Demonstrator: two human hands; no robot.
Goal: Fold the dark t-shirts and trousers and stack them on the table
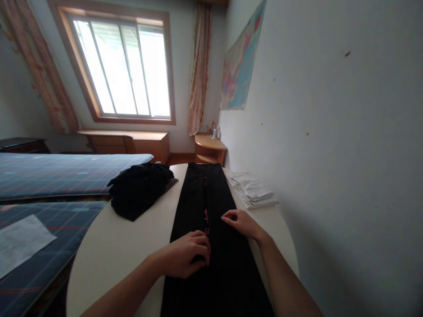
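A long strip of black cloth point(194, 200) lies flat down the middle of the round cream table point(99, 255). Pink marks run along its centre line; whether it is a folded garment I cannot tell. My left hand point(190, 255) rests over the cloth just below the marks, fingers curled with thumb and fingertips close together. My right hand point(243, 223) is over the cloth's right edge, thumb and forefinger pinched and pointing left toward the marks. Anything small between the fingers of either hand is hidden.
Crumpled black fabric point(140, 187) lies on the table's left side, and folded white cloths point(251, 189) at its right back edge. Plaid mattresses point(66, 174) stand to the left, one bearing a paper sheet point(23, 242). The wall point(346, 176) rises close on the right.
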